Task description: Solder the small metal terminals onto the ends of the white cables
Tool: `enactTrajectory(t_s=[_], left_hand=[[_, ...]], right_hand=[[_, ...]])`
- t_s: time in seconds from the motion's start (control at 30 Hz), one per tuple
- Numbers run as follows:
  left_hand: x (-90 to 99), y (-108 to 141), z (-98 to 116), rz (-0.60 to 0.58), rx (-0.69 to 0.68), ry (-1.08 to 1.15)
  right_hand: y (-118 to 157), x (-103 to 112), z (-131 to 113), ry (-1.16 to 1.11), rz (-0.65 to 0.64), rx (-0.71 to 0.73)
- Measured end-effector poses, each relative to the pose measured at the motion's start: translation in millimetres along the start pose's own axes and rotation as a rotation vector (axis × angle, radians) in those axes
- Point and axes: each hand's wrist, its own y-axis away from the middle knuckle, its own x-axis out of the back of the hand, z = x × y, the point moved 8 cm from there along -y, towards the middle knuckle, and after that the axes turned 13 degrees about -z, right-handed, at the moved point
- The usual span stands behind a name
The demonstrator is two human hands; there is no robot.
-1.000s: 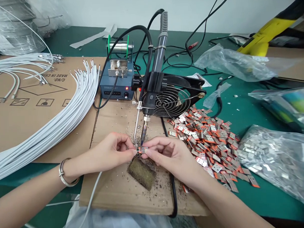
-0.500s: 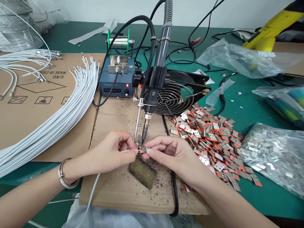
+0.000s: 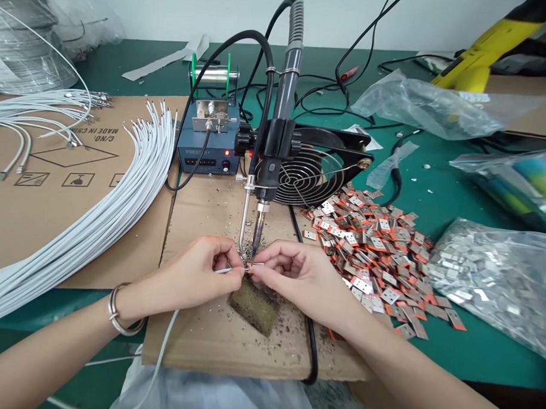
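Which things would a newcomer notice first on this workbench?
The tilted soldering iron in the middle probably comes first, its tip by the left hand, holding a white cable, and the right hand, with a small part. Right of them spreads a heap of orange-and-metal pieces; at left, a bundle of white cables curves over cardboard.

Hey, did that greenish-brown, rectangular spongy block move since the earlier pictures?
No. The greenish-brown, rectangular spongy block shows no visible shift either way against the flat tan cardboard sheet beneath it; the whole view just moved a little.
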Motion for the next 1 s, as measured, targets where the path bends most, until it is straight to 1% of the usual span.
enactTrajectory(t_s=[0.07, 0.23, 0.33, 0.5, 0.67, 0.87, 1.0], left_hand=[[0.2, 0.4, 2.5, 0.004, -0.002, -0.003], [1.3, -0.3, 8.3, 0.001, 0.000, 0.015], [2.0, -1.7, 9.0, 0.001, -0.014, 0.031], [2.2, -2.5, 6.2, -0.017, -0.039, 0.037], [1.2, -2.7, 7.9, -0.053, -0.080, 0.107], [2.4, -3.2, 4.4, 0.009, -0.020, 0.114], [1.7, -2.3, 6.7, 0.012, -0.027, 0.103]], right_hand=[[0.2, 1.5, 0.1, -0.020, 0.001, -0.004], [0.2, -0.7, 1.3, -0.180, -0.073, -0.020], [0.2, -1.1, -0.1, -0.225, -0.094, 0.002], [0.1, 0.4, -2.2, -0.246, -0.096, 0.032], [-0.2, 0.9, -4.1, -0.240, -0.094, 0.041], [0.1, -0.1, -1.0, -0.234, -0.091, 0.011], [0.3, -0.7, -1.7, -0.236, -0.099, 0.006]])
